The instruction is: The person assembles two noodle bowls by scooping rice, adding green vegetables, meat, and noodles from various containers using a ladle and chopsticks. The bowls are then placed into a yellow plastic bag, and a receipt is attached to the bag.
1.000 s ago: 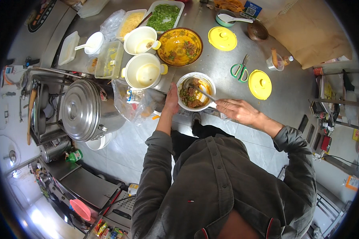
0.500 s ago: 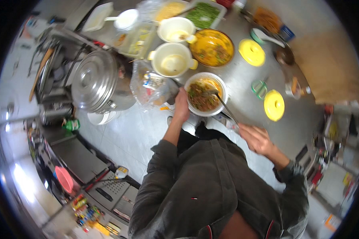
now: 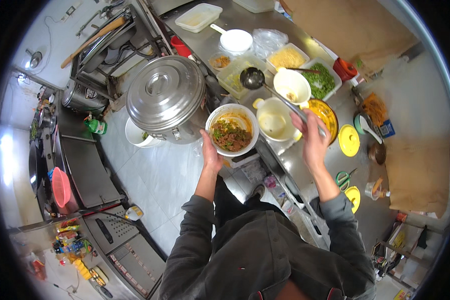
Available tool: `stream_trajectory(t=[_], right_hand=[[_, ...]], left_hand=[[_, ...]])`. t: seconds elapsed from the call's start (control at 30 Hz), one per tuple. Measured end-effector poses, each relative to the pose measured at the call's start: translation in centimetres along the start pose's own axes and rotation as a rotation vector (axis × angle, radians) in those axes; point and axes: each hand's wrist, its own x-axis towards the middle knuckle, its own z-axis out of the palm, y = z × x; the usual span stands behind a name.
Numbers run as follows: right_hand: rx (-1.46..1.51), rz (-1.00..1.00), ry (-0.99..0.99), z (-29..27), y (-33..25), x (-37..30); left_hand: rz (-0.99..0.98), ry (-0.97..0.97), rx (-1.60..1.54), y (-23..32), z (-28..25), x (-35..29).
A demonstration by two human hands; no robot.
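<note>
My left hand [image 3: 212, 156] grips the near left side of a white bowl [image 3: 253, 131] beside the big steel pot. Chopped brown meat with green bits and orange sauce [image 3: 232, 135] lies inside. Raised over the counter, my right hand [image 3: 313, 142] is closed round the handle of a ladle [image 3: 253, 78]. The ladle's dark round head hangs up and left of that hand, out of the bowl. Below it stand two cream pots with yellow handles, one nearer [image 3: 274, 122] and one farther [image 3: 291, 84]. An amber bowl [image 3: 331, 121] of orange food is partly hidden behind my right hand.
A lidded steel pot [image 3: 166, 95] stands at left. Tubs of chopped greens [image 3: 323, 82] and yellow shreds [image 3: 288, 56] line the back of the steel counter [image 3: 305, 165]. Yellow lids [image 3: 349, 140] and green-handled scissors [image 3: 342, 180] lie at right. A white saucepan [image 3: 236, 41] sits farther back.
The ladle has come out of the bowl and up over the counter containers. My left hand has carried the bowl left, next to the steel pot. My view has turned leftward.
</note>
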Motion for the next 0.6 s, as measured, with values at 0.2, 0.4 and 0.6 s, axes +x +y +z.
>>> stream_trajectory(t=[0.2, 0.4, 0.6], right_hand=[[-0.646, -0.097, -0.295, 12.7, 10.2, 16.3], [-1.184, -0.509, -0.655, 19.2, 16.4, 23.8], [-1.427, -0.326, -0.813, 21.3, 17.4, 24.6]], left_hand=[[0.034, 0.056, 0.001, 5.4, -4.0, 7.9], [-0.047, -0.057, 0.088, 7.1, -5.9, 17.6], [-0.143, -0.226, 0.210, 7.1, -3.7, 24.3]])
